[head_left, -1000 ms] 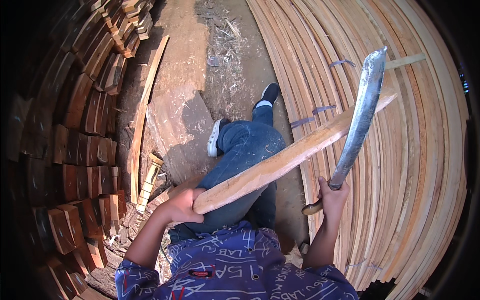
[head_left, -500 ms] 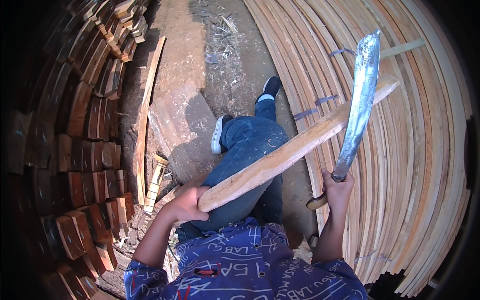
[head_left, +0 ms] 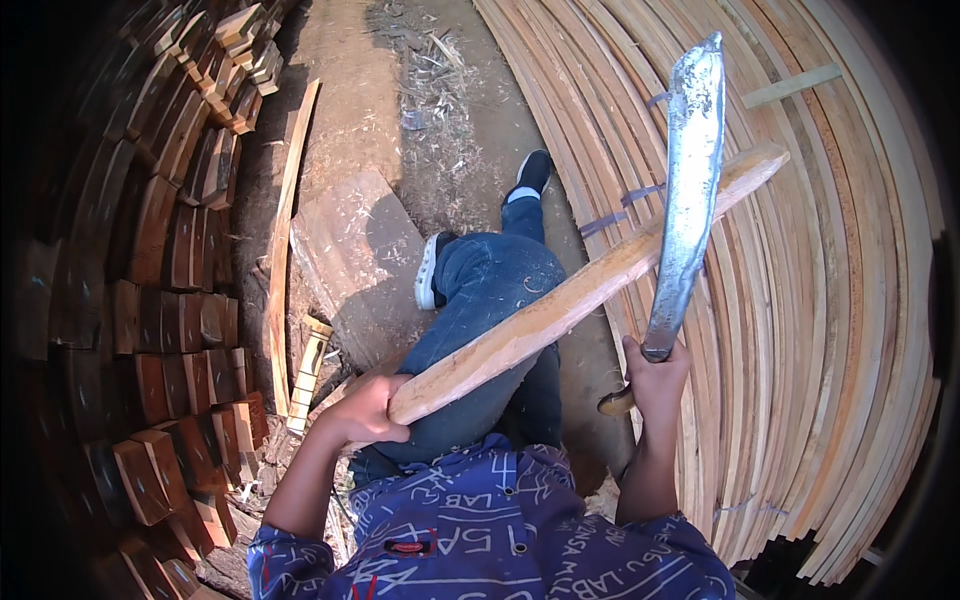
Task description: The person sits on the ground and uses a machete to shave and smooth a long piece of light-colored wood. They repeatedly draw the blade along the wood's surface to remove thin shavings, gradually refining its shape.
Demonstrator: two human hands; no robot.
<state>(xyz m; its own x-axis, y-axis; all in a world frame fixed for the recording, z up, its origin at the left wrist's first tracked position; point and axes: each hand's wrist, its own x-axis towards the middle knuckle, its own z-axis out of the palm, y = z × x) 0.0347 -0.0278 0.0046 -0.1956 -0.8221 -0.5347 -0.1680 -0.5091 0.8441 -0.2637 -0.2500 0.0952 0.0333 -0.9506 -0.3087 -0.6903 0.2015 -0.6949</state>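
Currently, in the head view, the left hand (head_left: 372, 410) pinches the near end of the plank (head_left: 560, 315) between thumb and fingers, and the right hand (head_left: 657, 375) is wrapped round the handle of the machete (head_left: 686, 190), blade up. The plank slants from the left hand over the jeans (head_left: 490, 285) to a far end above the stack (head_left: 800, 300); whether it rests on the leg or the boards, I cannot tell. The blade crosses in front of it, and touching or apart is unclear.

As I judge it, a stroke that glanced off the plank could run on into the thigh or the left hand, because both lie near its line. With one hand gripping only one end, a hard blow could also twist the plank or make it skid. A slack right grip might let the machete turn.

I can make out no box or bin. The banded piece (head_left: 309, 375) on the ground may be a sheath; what is inside, if anything, does not show. Straps (head_left: 642, 194) lie across the stack's edge, and blocks (head_left: 165, 385) are piled at left.
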